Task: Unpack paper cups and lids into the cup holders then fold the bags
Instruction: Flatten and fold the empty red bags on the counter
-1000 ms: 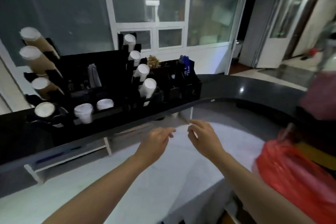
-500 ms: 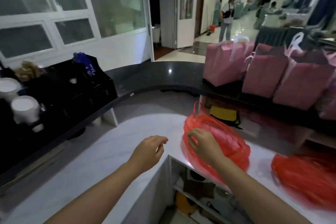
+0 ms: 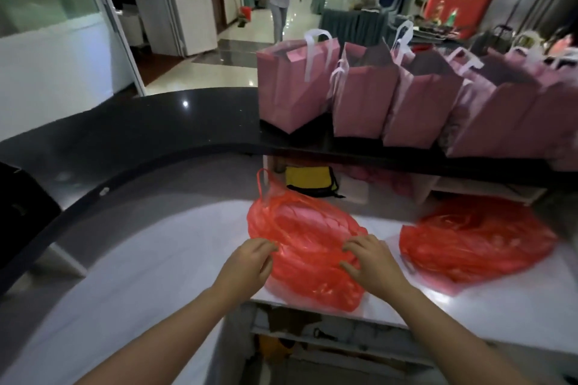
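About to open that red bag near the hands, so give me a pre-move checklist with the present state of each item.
1. Left hand on the near red bag: ok, its fingertips meet the bag's left edge; a firm pinch cannot be told.
2. Right hand on the same bag: ok, curled fingers rest on its right side.
3. Bag supported: ok, it lies on the white counter, though its near edge sits close to the counter's edge.
4. Bag mouth located: cannot tell; a handle loop stands up at the far end.
5. Contents are cups or lids: cannot tell.
6. Second red bag out of the way: ok, it lies apart to the right.
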`<state>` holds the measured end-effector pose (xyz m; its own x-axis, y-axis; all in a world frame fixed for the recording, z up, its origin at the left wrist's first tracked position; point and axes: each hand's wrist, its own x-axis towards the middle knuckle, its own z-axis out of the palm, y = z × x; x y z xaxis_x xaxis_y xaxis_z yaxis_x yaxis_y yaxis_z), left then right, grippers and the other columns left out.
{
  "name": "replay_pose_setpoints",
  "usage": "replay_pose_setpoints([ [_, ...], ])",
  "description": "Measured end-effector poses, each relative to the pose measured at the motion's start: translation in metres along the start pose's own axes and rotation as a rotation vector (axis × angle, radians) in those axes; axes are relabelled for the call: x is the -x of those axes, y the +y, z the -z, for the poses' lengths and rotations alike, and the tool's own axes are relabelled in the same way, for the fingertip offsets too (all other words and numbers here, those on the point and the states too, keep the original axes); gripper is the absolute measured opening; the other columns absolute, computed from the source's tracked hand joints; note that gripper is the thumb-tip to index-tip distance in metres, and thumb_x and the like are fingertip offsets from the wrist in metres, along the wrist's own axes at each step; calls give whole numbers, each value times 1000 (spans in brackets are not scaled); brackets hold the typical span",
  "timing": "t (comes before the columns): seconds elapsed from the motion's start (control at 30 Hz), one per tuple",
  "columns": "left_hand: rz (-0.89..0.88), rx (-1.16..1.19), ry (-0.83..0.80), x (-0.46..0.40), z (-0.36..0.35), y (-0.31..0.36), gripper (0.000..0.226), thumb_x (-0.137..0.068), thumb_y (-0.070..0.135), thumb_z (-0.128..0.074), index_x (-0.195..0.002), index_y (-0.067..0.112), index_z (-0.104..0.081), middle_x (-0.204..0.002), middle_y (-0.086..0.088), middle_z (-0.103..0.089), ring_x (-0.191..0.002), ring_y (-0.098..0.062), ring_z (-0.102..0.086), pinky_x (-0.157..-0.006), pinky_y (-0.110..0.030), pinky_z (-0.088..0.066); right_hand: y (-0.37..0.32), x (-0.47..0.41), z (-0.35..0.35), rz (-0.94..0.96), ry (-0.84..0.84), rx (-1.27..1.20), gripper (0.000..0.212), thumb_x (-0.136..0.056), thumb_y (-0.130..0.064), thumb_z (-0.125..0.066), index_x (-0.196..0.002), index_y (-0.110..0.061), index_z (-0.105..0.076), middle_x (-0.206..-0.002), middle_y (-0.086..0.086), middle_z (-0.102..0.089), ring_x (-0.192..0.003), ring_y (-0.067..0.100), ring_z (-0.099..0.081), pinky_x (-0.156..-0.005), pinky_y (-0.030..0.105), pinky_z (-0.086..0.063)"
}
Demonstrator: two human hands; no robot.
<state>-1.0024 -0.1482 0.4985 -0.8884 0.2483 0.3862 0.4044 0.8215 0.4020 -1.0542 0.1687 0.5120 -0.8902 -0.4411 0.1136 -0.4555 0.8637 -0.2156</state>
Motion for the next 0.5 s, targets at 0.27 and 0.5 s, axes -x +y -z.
replay_pose_setpoints([
  [0.27, 55, -16, -29, -39, -31, -49, 35, -87, 10, -72, -122, 11, -67, -128, -7, -60, -117, -28, -55, -99, -44, -52, 18, 10, -8, -48, -48, 152, 13, -89, -27, -74, -101, -28, -80, -106, -8, -71, -101, 25, -61, -82, 38, -44],
  [0.5, 530, 113, -101, -84, -47, -67, 54, -99, 29, -59, -146, 7, -44, -151, -15, -40, -140, -36, -37, -113, -47, -34, 56, -1, 6, -120, 38, 288, 22, -60, -15, -94, -76, -21, -80, -92, 0, -73, -88, 31, -67, -72, 43, -52],
])
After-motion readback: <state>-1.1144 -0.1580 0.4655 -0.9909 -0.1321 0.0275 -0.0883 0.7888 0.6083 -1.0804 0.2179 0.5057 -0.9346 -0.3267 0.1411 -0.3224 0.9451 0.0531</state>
